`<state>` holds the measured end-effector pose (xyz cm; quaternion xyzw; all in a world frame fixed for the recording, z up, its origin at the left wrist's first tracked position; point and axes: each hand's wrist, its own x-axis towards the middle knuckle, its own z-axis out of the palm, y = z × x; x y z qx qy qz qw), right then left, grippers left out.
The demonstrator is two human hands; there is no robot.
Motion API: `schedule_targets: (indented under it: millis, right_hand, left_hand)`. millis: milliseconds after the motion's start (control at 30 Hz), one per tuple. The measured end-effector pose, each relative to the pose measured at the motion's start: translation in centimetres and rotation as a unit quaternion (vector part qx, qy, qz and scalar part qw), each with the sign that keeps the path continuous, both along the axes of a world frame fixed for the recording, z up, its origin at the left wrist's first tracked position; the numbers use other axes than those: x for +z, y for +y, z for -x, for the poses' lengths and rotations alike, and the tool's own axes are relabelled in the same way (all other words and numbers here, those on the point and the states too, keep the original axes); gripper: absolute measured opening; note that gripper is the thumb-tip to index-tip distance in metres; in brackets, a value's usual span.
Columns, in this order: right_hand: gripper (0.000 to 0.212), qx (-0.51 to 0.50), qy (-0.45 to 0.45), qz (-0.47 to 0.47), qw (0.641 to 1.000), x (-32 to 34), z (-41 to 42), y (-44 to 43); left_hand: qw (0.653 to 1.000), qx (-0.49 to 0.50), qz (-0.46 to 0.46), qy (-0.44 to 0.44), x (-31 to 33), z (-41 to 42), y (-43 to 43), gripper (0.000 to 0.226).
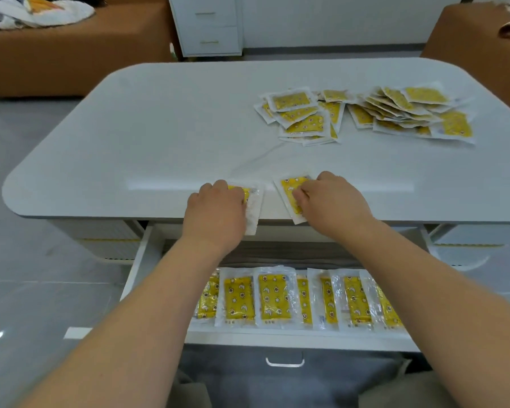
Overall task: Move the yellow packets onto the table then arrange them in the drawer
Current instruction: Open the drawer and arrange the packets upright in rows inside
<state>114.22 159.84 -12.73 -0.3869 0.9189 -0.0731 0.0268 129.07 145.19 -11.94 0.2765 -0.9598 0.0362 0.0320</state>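
Two hands rest at the near edge of the white table point(159, 128), each on one yellow packet. The left hand point(218, 210) lies flat on its packet point(252, 207), with fingers curled over the top so most of it is hidden. The right hand point(330, 198) presses bent fingers on the other packet point(290, 195), which sticks out past the table edge. A big messy pile of yellow packets point(365, 113) sits far back on the right side of the table. Below, the open drawer point(139, 260) holds a neat row of packets point(277, 298) lying side by side.
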Motion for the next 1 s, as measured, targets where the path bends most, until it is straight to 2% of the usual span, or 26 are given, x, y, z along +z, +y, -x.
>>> schedule_targets:
  millis: [67,133,233,333,433,600,767,900,1000]
  right_hand:
    - [0.035,0.006,0.017,0.002,1.0,-0.2,0.1,-0.2]
    - [0.031,0.012,-0.005,0.018,1.0,-0.7,0.2,-0.2]
    - [0.044,0.022,-0.078,0.053,0.995,-1.0,0.3,-0.1]
    - [0.056,0.023,-0.116,0.056,0.991,-1.3,0.5,0.3]
    - [0.06,0.037,-0.105,0.05,0.993,-1.6,0.2,0.9]
    - [0.064,0.059,-0.063,0.044,0.995,-1.5,-0.3,1.1]
    - [0.071,0.07,-0.071,0.021,0.995,-1.2,-0.5,1.1]
    - [0.071,0.084,-0.086,0.005,0.993,-0.9,-0.1,0.9]
    - [0.074,0.079,-0.087,0.025,0.993,-0.4,-0.2,0.8]
  left_hand:
    - [1.0,-0.014,-0.004,0.0,-0.1,0.4,-0.7,0.024]
    - [0.999,-0.023,-0.037,0.008,-0.2,0.6,-1.5,0.029]
    - [0.989,-0.027,-0.138,0.032,-0.2,0.5,-2.5,0.044]
    - [0.972,-0.027,-0.231,-0.006,-0.1,0.5,-3.0,0.057]
    - [0.968,-0.037,-0.244,-0.045,0.0,0.2,-3.1,0.062]
    - [0.968,-0.038,-0.246,-0.026,0.3,-0.1,-3.0,0.07]
    - [0.974,-0.04,-0.22,-0.029,0.2,-0.1,-2.7,0.075]
    - [0.98,-0.061,-0.189,-0.028,0.3,-0.2,-2.5,0.06]
    - [0.974,-0.054,-0.218,-0.02,0.5,-0.4,-2.6,0.042]
